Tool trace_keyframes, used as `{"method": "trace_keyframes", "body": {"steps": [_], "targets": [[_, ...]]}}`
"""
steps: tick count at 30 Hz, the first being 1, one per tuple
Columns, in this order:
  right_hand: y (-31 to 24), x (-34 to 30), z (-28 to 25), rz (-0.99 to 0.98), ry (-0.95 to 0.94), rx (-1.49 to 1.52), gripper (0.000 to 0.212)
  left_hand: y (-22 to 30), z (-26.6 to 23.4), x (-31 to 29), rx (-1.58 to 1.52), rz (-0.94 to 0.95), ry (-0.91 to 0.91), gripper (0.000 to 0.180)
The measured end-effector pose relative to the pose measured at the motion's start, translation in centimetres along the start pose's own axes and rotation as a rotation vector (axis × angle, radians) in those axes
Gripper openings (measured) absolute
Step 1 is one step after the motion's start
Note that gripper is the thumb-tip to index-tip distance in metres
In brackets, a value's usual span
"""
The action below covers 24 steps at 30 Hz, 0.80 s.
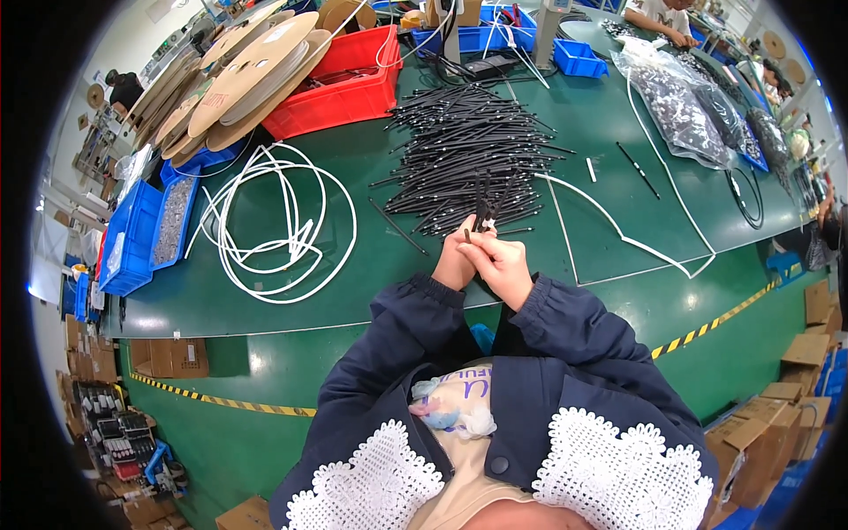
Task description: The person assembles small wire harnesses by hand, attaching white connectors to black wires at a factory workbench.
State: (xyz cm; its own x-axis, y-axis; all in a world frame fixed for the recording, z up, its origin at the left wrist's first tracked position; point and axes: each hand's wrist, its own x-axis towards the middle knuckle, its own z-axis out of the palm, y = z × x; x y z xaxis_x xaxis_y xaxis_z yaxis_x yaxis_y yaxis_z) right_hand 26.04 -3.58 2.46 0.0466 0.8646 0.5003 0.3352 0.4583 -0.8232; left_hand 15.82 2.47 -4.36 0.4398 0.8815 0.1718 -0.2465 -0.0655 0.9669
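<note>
My left hand [454, 263] and my right hand [502, 265] are close together, touching, near the table's front edge. The left fingers are closed round a few short black cable pieces [481, 210], which stick out away from me. My right hand is closed in a pinch at their near ends, where a small white part [488, 224] shows. What exactly lies between the right fingertips is too small to make out. Just beyond both hands spreads a large pile of thin black cable pieces [468, 146] with light marks along them.
A loose coil of white tubing [291, 243] lies left, by blue bins [132, 252]. Behind stand cardboard reels [252, 79] and a red bin [340, 97]. More white tubing [601, 208], one black piece [638, 170] and a clear bag of small parts [676, 106] lie right. A co-worker's hand [683, 39] shows far right.
</note>
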Motion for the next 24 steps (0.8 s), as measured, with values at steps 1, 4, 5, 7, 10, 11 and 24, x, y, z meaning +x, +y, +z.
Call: {"method": "trace_keyframes", "body": {"steps": [1,4,5,7,10,11,24], "targets": [[0.1,0.1,-0.1,-0.006,-0.02,-0.039,0.021,0.1,-0.1,-0.1,0.001,-0.002,-0.004,0.012],[0.4,0.0,0.0,-0.004,-0.04,-0.028,0.023,0.8,-0.7,-0.1,0.201,-0.003,-0.034,0.011],[0.5,-0.1,-0.1,0.029,-0.083,-0.019,0.023,1.0,-0.5,-0.3,-0.126,-0.045,0.005,0.011],[0.4,0.0,-0.6,0.057,-0.117,-0.011,0.022,1.4,0.1,-0.2,-0.185,-0.064,-0.002,0.011],[-0.8,-0.1,-1.6,0.057,0.092,0.083,0.013,2.1,0.7,-0.5,0.367,0.26,0.096,0.011],[-1.2,0.6,-1.7,0.095,0.145,0.154,0.013,2.5,0.6,-0.6,0.295,0.173,0.091,0.013],[-1.2,2.6,-1.8,0.113,0.107,0.147,0.012,4.3,1.3,-0.7,0.214,0.08,0.051,0.024]]}}
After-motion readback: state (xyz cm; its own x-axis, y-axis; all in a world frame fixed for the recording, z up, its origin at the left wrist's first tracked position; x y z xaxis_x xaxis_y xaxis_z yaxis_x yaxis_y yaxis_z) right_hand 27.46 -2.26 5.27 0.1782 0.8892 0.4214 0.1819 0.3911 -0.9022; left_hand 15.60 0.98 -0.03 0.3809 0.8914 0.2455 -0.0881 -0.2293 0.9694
